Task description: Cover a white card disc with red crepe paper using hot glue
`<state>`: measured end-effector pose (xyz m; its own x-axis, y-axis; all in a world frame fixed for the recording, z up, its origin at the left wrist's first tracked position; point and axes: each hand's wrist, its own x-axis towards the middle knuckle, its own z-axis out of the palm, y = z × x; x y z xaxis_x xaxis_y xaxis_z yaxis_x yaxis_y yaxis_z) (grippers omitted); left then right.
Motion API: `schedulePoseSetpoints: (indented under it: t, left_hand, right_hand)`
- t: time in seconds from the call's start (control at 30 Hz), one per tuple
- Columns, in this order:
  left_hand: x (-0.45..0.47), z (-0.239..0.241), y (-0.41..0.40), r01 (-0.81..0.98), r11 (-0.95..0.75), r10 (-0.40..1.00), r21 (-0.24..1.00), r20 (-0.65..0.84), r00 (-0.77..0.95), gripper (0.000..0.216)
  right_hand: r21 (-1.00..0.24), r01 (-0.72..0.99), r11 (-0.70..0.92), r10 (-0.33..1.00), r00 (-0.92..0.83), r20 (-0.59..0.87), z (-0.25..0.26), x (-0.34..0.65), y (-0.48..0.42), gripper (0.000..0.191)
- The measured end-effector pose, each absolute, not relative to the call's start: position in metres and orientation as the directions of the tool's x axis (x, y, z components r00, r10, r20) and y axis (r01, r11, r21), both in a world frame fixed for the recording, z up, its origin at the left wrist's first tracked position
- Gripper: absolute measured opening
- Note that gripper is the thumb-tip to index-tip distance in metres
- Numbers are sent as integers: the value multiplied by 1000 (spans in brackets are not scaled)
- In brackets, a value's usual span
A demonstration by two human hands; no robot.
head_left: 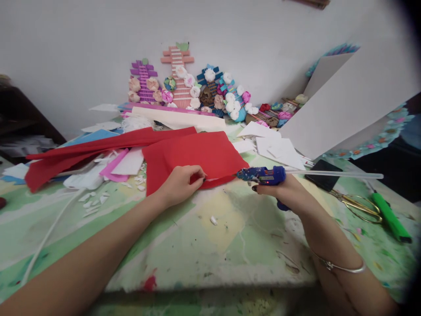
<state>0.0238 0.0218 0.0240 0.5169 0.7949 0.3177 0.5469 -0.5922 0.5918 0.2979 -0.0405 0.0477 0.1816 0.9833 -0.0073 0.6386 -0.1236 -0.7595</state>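
A red sheet (204, 151), which looks like felt or crepe paper, lies in front of me with its near edge folded up. My left hand (183, 184) rests on its lower left part, thumb and fingertips pinched at that folded edge, where a pale strip shows. In my right hand (294, 193) is a blue glue gun (265, 175), its nozzle at the sheet's near right corner. A long translucent glue stick (342, 174) juts from the back of the gun. Whether the nozzle touches the sheet, I cannot tell.
More red material (98, 147) and a white power strip (86, 175) lie left, among white scraps. Gold-handled scissors (362, 206), a black object (324, 174) and a green cutter (391, 217) lie right. Flower-decorated crafts (179, 81) lean against the wall; a large white panel (355, 87) stands right.
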Motion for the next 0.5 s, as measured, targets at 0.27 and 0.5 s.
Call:
schedulePoseSetpoints:
  t: [0.27,0.5]
  left_hand:
    - [24,22,22,553,-606,788,572,335,517,12]
    - [24,24,22,552,-592,799,587,335,500,9]
  right_hand:
    - [-848,516,-122,977,211,-13,49,303,-38,22]
    - [-506,828,-243,869,417,266,37,325,-26,36]
